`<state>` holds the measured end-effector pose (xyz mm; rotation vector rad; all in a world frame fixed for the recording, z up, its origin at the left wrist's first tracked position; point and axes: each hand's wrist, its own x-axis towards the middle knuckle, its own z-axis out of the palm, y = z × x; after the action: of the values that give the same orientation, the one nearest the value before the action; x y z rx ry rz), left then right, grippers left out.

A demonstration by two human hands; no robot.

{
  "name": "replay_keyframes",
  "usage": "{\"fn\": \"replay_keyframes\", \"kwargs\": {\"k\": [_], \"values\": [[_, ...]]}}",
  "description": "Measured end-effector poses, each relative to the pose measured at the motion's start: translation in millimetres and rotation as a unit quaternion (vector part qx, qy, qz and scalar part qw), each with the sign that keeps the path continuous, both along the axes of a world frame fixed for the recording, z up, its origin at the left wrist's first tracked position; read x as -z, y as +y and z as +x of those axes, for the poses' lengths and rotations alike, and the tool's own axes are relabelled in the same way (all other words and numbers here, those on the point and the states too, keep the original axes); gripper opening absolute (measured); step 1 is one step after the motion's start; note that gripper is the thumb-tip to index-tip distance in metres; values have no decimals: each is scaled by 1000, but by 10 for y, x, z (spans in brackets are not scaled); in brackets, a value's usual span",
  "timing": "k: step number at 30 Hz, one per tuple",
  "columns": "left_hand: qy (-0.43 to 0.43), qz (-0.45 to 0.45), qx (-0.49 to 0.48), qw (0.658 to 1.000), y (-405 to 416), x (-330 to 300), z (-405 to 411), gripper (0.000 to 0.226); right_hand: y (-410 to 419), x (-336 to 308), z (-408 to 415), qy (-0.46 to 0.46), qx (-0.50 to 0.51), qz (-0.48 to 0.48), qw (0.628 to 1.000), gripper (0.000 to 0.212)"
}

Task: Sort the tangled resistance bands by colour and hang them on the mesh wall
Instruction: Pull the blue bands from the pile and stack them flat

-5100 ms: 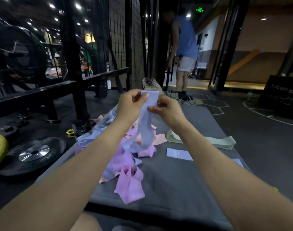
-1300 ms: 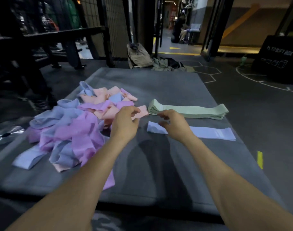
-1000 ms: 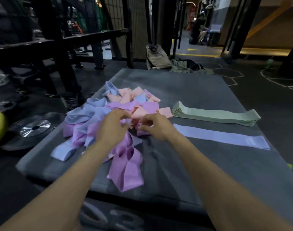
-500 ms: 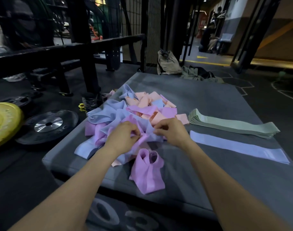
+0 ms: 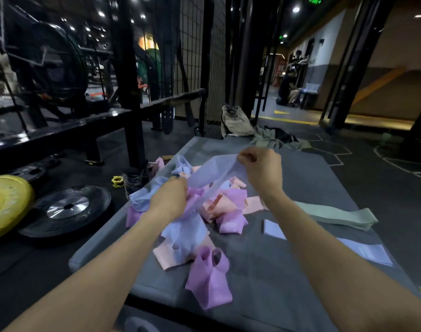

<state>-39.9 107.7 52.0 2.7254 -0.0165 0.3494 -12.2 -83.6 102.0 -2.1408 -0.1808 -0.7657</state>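
Note:
A tangled pile of blue, pink and purple resistance bands (image 5: 219, 209) lies on the grey mat (image 5: 264, 264). My right hand (image 5: 262, 171) pinches one end of a light blue band (image 5: 212, 173) and lifts it off the pile. My left hand (image 5: 170, 197) grips the pile's bands lower down, on the same blue band as far as I can see. A flat stack of green bands (image 5: 336, 215) and one flat blue band (image 5: 362, 252) lie to the right. The mesh wall (image 5: 214, 56) stands behind the mat.
Weight plates, a black one (image 5: 65, 208) and a yellow one (image 5: 6, 202), lie on the floor at left beside a black rack (image 5: 125, 92). A beige bag (image 5: 236, 122) and clothing sit past the mat's far end. A person (image 5: 287, 88) crouches in the corridor.
Both hands dug into the pile, then my right hand rose up and right, pulling a light blue band out. The view tilted upward.

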Motion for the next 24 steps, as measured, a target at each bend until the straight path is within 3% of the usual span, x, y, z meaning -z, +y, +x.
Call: {"fn": "replay_keyframes", "kwargs": {"k": [9, 11, 16, 20, 22, 24], "values": [[-92, -163, 54, 981, -217, -611, 185, 9, -87, -597, -29, -41, -9, -46, 998, 15], [-105, -203, 89, 969, -349, -755, 190, 32, -113, -667, -49, -42, -22, -49, 998, 15], [-26, -245, 198, 949, -675, -862, 214, 46, -210, -770, -87, -56, -40, -72, 995, 12], [26, -377, 195, 905, -778, -858, 280, 52, -281, -805, -126, -58, -63, -50, 995, 10], [52, -410, 196, 890, -766, -882, 287, 45, -326, -822, -129, -54, -68, -14, 996, 9], [66, -392, 205, 894, -728, -889, 289, 23, -378, -826, -115, -47, -70, 14, 996, 8]]}}
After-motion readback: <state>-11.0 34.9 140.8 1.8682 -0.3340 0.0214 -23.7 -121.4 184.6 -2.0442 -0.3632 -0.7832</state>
